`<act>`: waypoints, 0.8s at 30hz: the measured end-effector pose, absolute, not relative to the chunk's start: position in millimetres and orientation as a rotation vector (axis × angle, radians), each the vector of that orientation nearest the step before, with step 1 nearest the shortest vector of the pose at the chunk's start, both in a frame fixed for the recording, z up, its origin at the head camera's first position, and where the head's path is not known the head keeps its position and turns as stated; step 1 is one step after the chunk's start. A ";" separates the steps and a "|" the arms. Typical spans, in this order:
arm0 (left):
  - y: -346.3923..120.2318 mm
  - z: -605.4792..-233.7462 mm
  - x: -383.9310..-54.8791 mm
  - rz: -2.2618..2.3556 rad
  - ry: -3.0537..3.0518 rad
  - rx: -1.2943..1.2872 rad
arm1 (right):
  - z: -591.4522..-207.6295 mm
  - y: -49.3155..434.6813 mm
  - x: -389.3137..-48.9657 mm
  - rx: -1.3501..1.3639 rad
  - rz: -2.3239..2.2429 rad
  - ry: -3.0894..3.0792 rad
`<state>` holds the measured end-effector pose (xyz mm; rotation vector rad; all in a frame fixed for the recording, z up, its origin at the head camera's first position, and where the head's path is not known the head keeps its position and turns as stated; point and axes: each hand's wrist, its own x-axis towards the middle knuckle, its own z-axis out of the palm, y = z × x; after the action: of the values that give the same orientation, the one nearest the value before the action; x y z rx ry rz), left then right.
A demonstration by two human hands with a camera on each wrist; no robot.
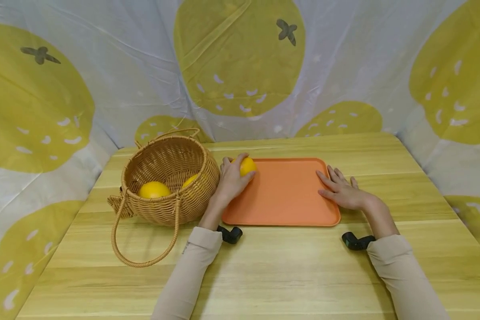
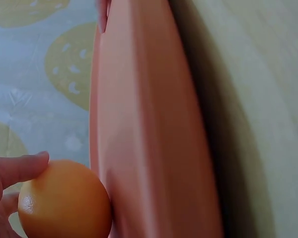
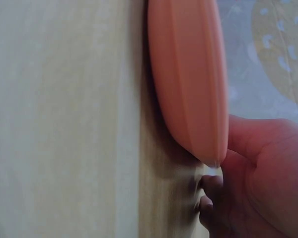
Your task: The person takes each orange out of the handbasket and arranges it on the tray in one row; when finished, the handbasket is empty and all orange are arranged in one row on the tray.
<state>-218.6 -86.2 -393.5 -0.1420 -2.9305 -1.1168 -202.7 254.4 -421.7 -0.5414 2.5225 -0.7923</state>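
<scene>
At the left end of the coral tray (image 1: 288, 195), my left hand (image 1: 231, 180) grips an orange (image 1: 248, 166), fingers and thumb around its sides. In the left wrist view the thumb presses the round orange (image 2: 64, 201), close by the tray's wall (image 2: 159, 124). My right hand (image 1: 346, 193) rests at the tray's right edge, its fingers stretched out and some reaching over the rim. The right wrist view shows that hand (image 3: 273, 173) right at the tray's corner (image 3: 203, 144).
A wicker basket (image 1: 192, 206) stands left of the tray, with an orange (image 1: 154, 190) and another orange (image 1: 190, 180) inside. Its front handle (image 1: 142, 264) hangs down toward the table (image 1: 288, 275). Behind is a fruit-print cloth (image 1: 144, 71).
</scene>
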 end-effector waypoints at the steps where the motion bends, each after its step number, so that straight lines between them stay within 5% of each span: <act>1: -86.4 -393.7 -218.6 -1.121 -2.937 -0.141 | -421.8 254.4 -202.6 -0.542 -0.790 2.521; 24: -86.3 -403.5 -222.2 -1.140 -2.782 -0.151 | -421.6 254.4 -201.2 -0.536 -0.794 2.524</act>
<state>-222.2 -86.3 -403.5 -0.1509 -2.7815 -1.1399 -201.2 254.4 -421.6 -0.5365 2.5239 -0.7942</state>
